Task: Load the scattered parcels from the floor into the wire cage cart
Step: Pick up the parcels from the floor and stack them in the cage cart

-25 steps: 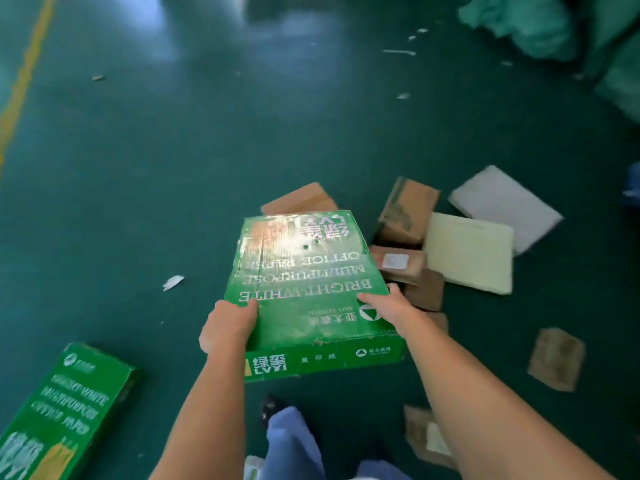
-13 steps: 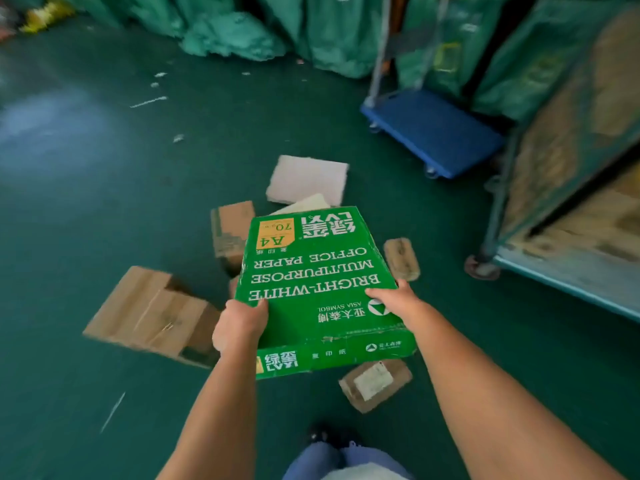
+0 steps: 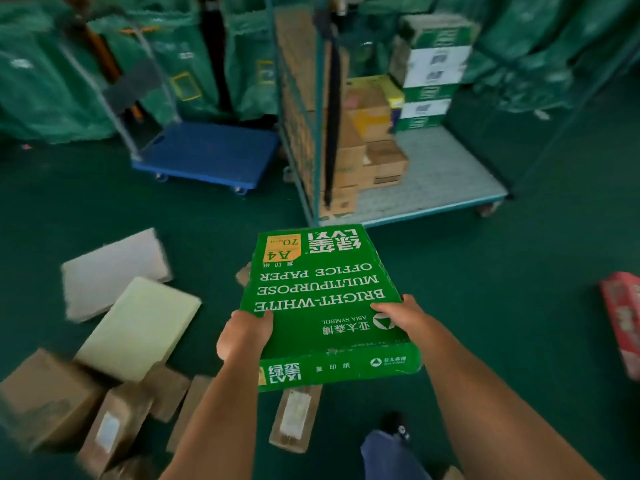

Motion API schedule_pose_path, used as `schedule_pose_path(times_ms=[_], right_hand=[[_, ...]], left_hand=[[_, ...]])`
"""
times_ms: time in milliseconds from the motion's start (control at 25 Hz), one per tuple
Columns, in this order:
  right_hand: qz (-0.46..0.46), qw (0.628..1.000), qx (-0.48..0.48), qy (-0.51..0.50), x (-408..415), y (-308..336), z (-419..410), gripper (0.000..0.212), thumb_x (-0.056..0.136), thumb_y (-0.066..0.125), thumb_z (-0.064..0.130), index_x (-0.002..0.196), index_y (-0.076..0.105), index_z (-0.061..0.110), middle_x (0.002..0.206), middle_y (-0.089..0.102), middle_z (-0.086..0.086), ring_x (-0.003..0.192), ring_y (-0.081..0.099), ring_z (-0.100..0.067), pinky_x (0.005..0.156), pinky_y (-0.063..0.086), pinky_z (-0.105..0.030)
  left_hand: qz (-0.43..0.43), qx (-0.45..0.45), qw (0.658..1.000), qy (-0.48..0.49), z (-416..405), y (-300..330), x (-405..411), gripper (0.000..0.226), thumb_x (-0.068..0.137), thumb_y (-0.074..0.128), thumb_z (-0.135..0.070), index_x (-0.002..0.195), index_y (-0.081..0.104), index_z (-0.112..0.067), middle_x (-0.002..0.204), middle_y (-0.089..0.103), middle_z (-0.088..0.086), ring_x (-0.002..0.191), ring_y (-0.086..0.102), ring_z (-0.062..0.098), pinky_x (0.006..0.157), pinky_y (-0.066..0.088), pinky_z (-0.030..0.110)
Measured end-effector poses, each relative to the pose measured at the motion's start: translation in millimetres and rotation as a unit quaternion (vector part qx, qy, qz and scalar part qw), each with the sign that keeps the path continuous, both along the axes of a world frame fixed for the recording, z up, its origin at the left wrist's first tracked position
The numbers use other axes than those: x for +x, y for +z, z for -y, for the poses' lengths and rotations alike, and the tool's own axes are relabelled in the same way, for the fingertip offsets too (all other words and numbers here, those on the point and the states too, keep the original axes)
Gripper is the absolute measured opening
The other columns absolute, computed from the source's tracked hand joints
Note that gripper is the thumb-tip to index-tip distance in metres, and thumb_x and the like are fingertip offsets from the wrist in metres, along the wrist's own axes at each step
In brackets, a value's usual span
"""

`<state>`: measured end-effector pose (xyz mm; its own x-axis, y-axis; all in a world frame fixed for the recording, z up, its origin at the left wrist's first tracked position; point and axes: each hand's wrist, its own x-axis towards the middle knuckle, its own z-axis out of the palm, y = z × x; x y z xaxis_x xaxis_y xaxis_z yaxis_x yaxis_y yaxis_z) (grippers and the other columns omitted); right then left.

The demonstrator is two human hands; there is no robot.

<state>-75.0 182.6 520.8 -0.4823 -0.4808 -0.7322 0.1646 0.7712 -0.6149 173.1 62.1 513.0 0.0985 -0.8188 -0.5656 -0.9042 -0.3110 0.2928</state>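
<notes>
I hold the green paper box (image 3: pixel 322 299) off the floor, short of the cart (image 3: pixel 433 178), left hand (image 3: pixel 244 336) and right hand (image 3: pixel 398 315) curled on its near corners. Parcels (image 3: pixel 294 417) underfoot could trip me, and a corner-only grip could let the box tip.

Parcel depot: wire cage cart (image 3: pixel 433 181), green sacks (image 3: pixel 52 84), scattered parcels (image 3: pixel 138 327).

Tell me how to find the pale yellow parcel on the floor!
Start at the wire cage cart straight ahead, then look down to the pile of parcels on the green floor to its left. The pale yellow parcel lies flat there, between a white parcel and brown cardboard boxes. It is the only yellowish one.
</notes>
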Motion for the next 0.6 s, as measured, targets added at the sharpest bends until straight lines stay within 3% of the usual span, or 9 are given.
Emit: schedule_pose_path(times_ms=[200,360,480,600], right_hand=[[0.010,0.998,-0.020,-0.062,-151.6,5.6,-19.1,0.088,0.086,0.070,0.033,0.149,0.014,0.009,0.130,0.056,-0.013,0.116,0.051,-0.029,0.099,0.036,-0.042],[-0.027,0.996,-0.034,-0.079,-274.5,36.8,-12.9,0.081,0.091,0.066,0.026,0.148,0.013,0.003,0.130,0.056,-0.014,0.115,0.049,-0.029,0.085,0.031,-0.034],[-0.064,0.994,-0.047,-0.081,-356.2,51.6,15.4,0.082,0.089,0.068,0.028,0.148,0.017,0.004,0.134,0.051,-0.015,0.119,0.049,-0.031,0.087,0.034,-0.035],[-0.066,0.992,-0.063,-0.090,-416.2,59.5,63.4,0.076,0.088,0.069,0.027,0.145,0.025,0.003,0.132,0.050,-0.015,0.108,0.051,-0.027,0.091,0.039,-0.036]], left_hand=[[-0.022,0.002,0.999,-0.045,5.0,14.0,-161.7,0.046,0.092,0.046,-0.054,0.103,0.044,-0.009,0.086,0.056,0.001,0.078,0.057,0.020,0.070,0.045,0.032],[-0.057,0.015,0.994,-0.090,18.3,28.6,-288.9,0.046,0.092,0.046,-0.053,0.108,0.059,-0.013,0.086,0.065,0.001,0.076,0.063,0.018,0.072,0.051,0.029],[-0.084,0.004,0.992,-0.098,49.5,40.4,-370.1,0.042,0.093,0.047,-0.051,0.107,0.061,-0.014,0.085,0.064,0.001,0.074,0.063,0.018,0.066,0.049,0.027],[-0.082,-0.024,0.991,-0.100,101.6,54.6,-436.6,0.034,0.094,0.047,-0.049,0.102,0.055,-0.016,0.078,0.055,-0.002,0.068,0.055,0.016,0.067,0.045,0.029]])
